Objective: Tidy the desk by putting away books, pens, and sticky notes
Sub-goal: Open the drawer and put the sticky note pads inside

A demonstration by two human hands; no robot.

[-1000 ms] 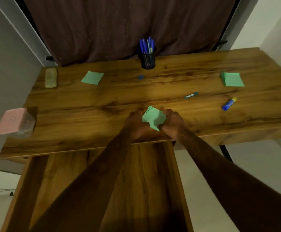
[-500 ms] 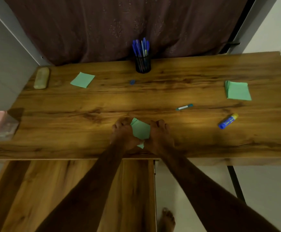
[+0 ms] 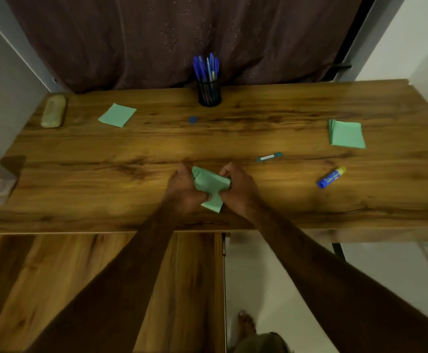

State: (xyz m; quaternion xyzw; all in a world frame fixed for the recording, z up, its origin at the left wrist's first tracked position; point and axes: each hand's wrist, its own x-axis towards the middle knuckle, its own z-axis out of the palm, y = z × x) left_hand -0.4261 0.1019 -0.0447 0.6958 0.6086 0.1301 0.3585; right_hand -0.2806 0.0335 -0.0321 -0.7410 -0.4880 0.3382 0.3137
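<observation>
Mint-green sticky notes (image 3: 209, 183), blue pens (image 3: 206, 68), black mesh cup (image 3: 209, 94), brown wood-grain desk (image 3: 258, 200)

this looks like a study corner in a home. a wood-grain desk (image 3: 80, 174) runs across the middle of the frame, set against a dark brown curtain (image 3: 156, 34) that fills the top. a black mesh pen holder (image 3: 209, 94) packed with blue pens (image 3: 206, 67) stands at upper centre. green sticky notes (image 3: 117, 115) lie at upper left, a second stack (image 3: 346, 135) lies at the right, and a glue stick (image 3: 331, 177) is below it. plain pale walls (image 3: 1, 85) flank the curtain. a bare foot (image 3: 246, 322) rests on the light floor (image 3: 284, 276) at bottom centre.
</observation>
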